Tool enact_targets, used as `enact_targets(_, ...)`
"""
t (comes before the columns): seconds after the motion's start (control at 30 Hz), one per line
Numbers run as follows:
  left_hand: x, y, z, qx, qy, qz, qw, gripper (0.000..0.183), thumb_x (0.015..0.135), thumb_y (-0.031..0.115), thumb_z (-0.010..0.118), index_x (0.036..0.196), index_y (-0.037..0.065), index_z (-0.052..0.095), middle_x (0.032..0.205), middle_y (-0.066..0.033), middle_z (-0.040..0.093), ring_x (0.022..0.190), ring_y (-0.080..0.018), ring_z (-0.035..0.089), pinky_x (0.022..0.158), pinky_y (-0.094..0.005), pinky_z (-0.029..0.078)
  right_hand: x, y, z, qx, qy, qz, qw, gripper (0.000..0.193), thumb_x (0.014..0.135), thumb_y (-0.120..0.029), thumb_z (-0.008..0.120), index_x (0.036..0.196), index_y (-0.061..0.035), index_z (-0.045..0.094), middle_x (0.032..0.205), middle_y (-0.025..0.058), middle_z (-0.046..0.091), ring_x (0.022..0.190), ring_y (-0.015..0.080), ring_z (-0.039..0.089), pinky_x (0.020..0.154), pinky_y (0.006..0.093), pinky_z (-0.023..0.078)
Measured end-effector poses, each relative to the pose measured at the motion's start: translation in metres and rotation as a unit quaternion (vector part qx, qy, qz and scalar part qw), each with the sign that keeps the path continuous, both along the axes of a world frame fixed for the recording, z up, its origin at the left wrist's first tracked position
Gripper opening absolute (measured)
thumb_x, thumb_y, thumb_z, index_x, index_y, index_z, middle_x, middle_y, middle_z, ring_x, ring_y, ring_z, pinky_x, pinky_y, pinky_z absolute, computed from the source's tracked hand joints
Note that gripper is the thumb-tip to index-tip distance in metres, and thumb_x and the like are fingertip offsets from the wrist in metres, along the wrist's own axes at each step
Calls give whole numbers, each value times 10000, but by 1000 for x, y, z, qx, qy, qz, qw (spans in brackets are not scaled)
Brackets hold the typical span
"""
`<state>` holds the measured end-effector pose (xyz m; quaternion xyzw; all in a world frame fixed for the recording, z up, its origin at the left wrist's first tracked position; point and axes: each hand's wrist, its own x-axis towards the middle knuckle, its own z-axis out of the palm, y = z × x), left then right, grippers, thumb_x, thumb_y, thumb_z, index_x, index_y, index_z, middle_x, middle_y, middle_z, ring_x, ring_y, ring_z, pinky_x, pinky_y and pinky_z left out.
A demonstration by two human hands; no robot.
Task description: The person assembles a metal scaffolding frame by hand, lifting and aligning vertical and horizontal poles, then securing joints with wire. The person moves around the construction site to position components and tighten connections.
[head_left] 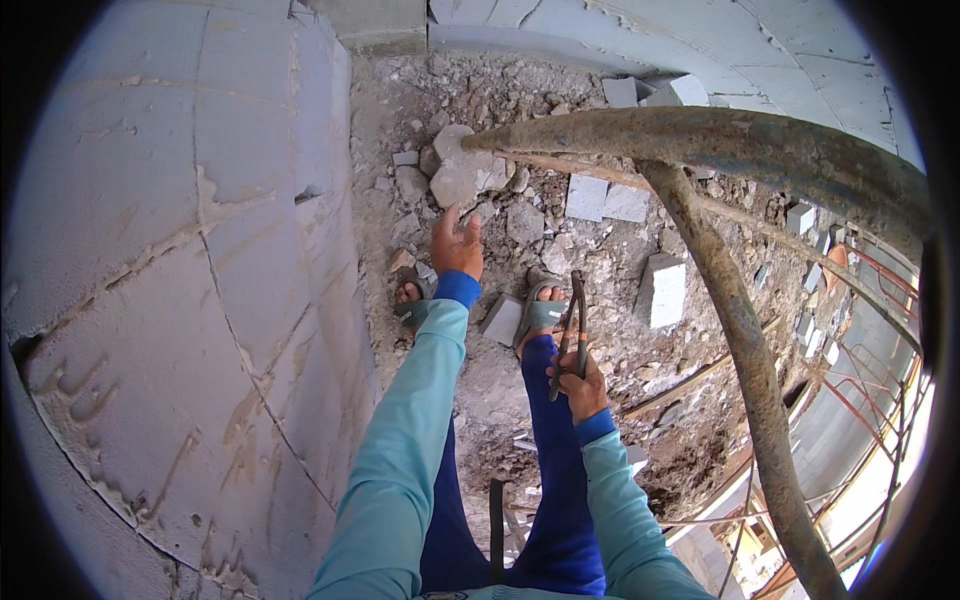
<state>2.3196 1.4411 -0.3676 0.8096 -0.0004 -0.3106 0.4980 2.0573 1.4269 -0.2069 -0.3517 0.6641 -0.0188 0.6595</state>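
Observation:
My left hand (457, 245) reaches forward over the rubble with its fingers apart and nothing in them. Just beyond its fingertips lies a pale, rough lump of stone or concrete (455, 183). The foot of a thick, dirty metal pole (700, 130) meets that lump. Closer to me, at the right, my right hand (580, 385) is closed around a pair of pincers (570, 345) with dark metal and orange parts. The pincers point up and away from me, above my right sandalled foot (543, 310).
A grey block wall (200, 250) with mortar smears rises at my left; another wall (650, 45) stands ahead. A second pole (740, 350) slants down at the right. Pale broken blocks (662, 290) and stones litter the uneven ground. Thin scaffold bars (870, 390) stand far right.

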Motion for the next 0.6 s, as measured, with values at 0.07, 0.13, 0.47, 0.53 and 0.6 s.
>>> enact_targets(0.07,22,-26,2,45,-144,-67,986,483,938,302,706,1311,12,605,1295,-210,632,1037,-355,683,899,-434,553,1,1,3,-11,-7,25,1000,305,777,68,515,1064,-31,547,1127,150,651,957,257,695,814,366,563)
enact_targets(0.13,39,-52,6,84,-173,-127,973,414,933,252,699,1270,20,632,1237,-209,660,1021,-368,681,878,-438,556,4,1,1,-18,-17,31,999,298,785,69,520,1061,-39,547,1132,150,654,960,260,697,824,375,576)
enact_targets(0.47,81,-98,36,-99,-147,-30,984,147,945,36,646,1072,25,720,872,-125,751,730,-177,695,658,-313,534,14,16,8,-22,-59,50,997,312,759,83,524,1048,-34,555,1146,147,647,970,254,684,859,359,539)
enact_targets(0.53,90,-99,50,-142,-128,35,981,138,960,43,645,1076,29,720,890,-109,746,708,-140,664,632,-289,522,9,23,12,-25,-55,59,996,299,782,75,529,1057,-40,540,1147,177,654,969,276,696,823,386,571)
enact_targets(0.6,100,-91,73,-209,-133,66,967,134,974,71,652,1083,28,718,899,-93,734,701,-115,632,619,-265,513,2,27,12,-3,-54,45,998,306,779,77,527,1060,-41,542,1148,180,656,971,279,697,826,387,573)
